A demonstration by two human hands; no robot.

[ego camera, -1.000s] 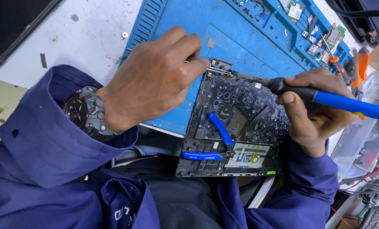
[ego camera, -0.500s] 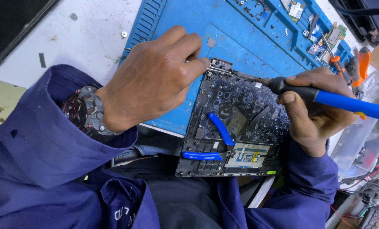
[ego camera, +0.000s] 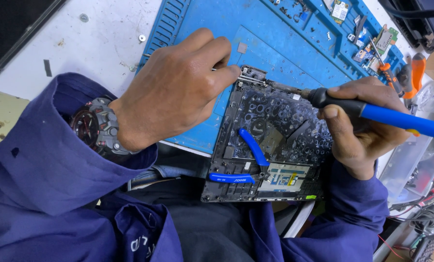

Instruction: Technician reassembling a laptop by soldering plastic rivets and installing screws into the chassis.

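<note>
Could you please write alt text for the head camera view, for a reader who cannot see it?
A person in dark blue sleeves works on an opened laptop base lying on a blue work mat. The right hand holds a blue-handled soldering iron towards its top corner, where the left hand pinches a small metal part. Blue-handled cutters rest on the base.

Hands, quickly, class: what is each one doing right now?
Left hand: fingers pinched on a thin metal piece at the panel corner.
Right hand: closed on the soldering iron.
</note>
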